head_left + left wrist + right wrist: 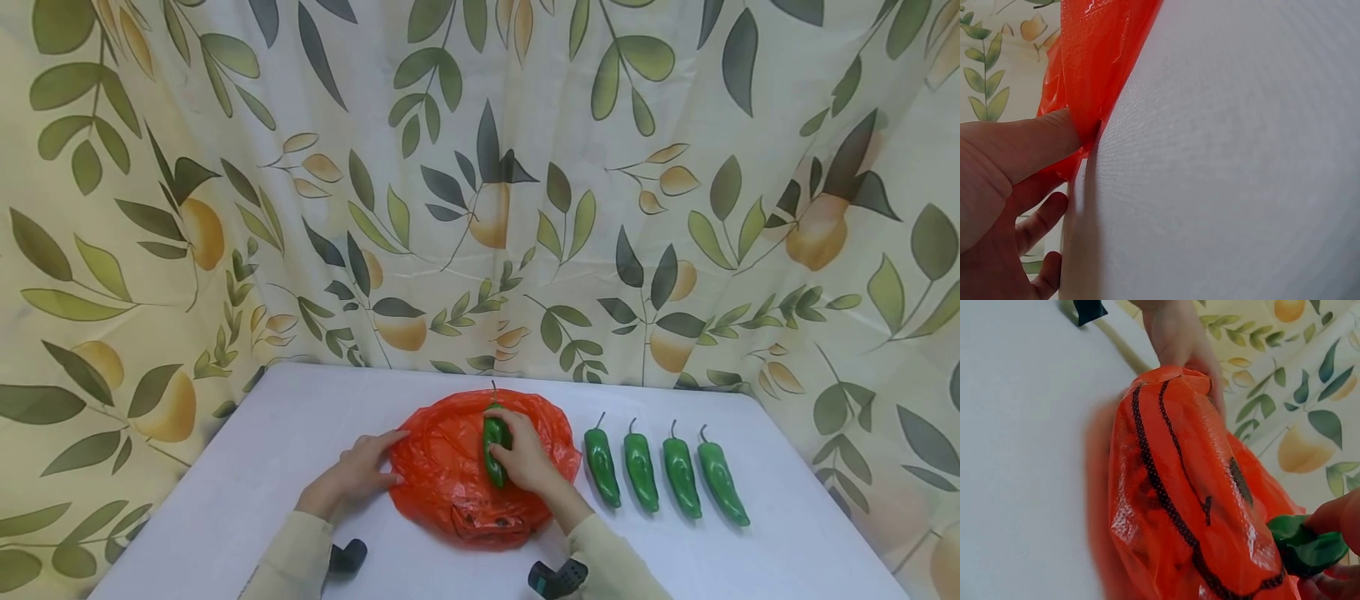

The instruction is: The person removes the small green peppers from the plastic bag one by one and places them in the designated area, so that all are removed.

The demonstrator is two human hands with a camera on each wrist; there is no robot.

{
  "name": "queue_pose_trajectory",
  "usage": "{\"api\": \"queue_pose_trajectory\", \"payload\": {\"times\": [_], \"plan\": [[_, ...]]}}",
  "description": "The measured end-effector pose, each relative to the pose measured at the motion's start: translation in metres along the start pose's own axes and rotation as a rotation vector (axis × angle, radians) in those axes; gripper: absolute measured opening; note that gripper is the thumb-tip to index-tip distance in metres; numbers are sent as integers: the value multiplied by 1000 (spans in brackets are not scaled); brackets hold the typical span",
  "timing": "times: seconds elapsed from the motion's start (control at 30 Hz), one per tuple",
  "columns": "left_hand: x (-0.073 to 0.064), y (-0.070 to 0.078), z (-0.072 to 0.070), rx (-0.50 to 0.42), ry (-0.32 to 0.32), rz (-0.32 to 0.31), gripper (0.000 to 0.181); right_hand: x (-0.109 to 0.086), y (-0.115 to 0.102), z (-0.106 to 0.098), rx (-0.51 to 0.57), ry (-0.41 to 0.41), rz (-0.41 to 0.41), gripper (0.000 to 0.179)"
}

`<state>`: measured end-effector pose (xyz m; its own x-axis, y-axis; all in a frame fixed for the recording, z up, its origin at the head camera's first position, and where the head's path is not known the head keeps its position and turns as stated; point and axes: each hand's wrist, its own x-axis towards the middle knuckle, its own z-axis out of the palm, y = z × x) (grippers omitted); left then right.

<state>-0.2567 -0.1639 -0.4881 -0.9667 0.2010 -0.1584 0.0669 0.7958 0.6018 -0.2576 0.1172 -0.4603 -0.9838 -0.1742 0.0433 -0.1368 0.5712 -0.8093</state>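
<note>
A red plastic bag (442, 467) with black printed lines lies on the white table. My left hand (358, 468) holds its left edge, the plastic between thumb and forefinger; in the left wrist view the thumb (1041, 140) lies against the red film and the other fingers are loosely bent. Over the bag's middle, my right hand (525, 450) grips a glossy green pepper (493, 437), stem pointing away from me. In the right wrist view this pepper (1316, 547) shows beside the bag, pinched by the fingers. The bag's inside is hidden.
Several more green peppers (641, 471) lie in a row on the table (600, 558), right of the bag. A curtain (480, 192) printed with leaves and fruit hangs behind and at the sides. Dark wrist devices (558, 577) sit near both sleeves.
</note>
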Motion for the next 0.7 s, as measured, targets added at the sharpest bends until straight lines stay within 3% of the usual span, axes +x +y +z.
{"api": "queue_pose_trajectory", "payload": {"times": [0.7], "plan": [[-3,3,-2,-26,-14,-21,73,-44,-17,-38,12,62,-61,49]]}}
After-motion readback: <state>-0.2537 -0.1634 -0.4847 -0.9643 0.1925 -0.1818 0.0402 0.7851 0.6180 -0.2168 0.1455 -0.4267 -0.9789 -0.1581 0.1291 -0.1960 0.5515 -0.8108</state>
